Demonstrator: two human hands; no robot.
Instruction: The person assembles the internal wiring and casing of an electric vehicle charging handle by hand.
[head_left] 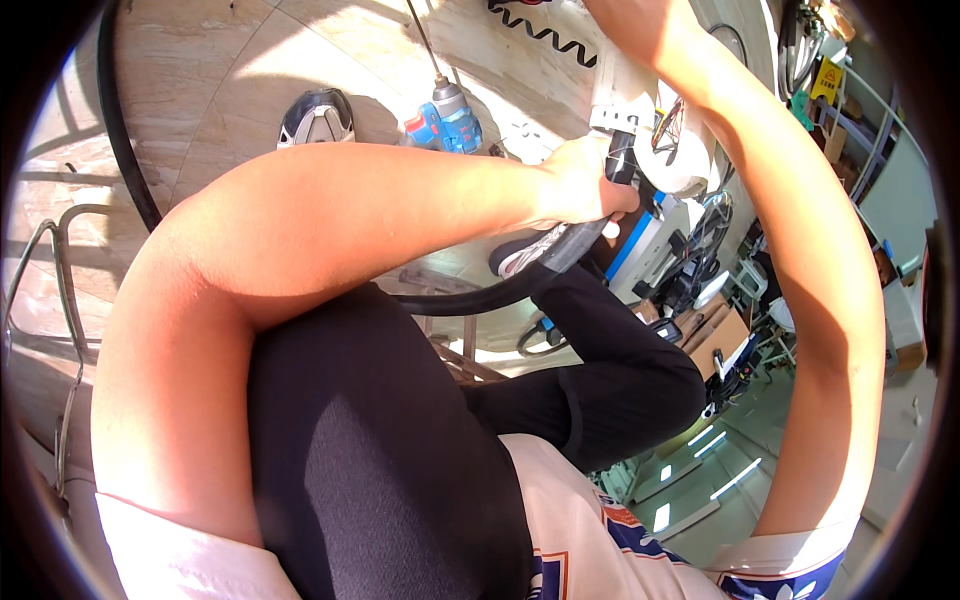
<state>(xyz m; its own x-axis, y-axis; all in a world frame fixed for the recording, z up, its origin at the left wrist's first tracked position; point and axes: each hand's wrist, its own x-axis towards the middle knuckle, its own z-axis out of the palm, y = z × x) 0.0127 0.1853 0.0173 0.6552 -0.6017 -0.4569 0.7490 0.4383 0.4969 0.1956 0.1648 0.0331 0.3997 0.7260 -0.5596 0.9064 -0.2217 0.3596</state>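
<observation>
I follow the work from a distance, through the head view. The left hand (590, 185) is clamped around the thick black hose (480, 299), near its upper end, just beside the white housing (684, 168). The right hand (622, 12) is cut by the upper edge, so I cannot tell if its fingers are apart or together. The hose makes a bend below the left hand and passes behind the raised thigh.

In my judgement, the step is to steady the hose end at this housing. To do it well, I would keep the grip firm and close to the end, and let the bend stay loose, so that its weight does not pull sideways. I would also take care of the thin coloured wires (668, 122) at the housing, because they could be pinched. The blue cordless drill (447, 125) is on the tiled floor (190, 85), apart from both hands.
</observation>
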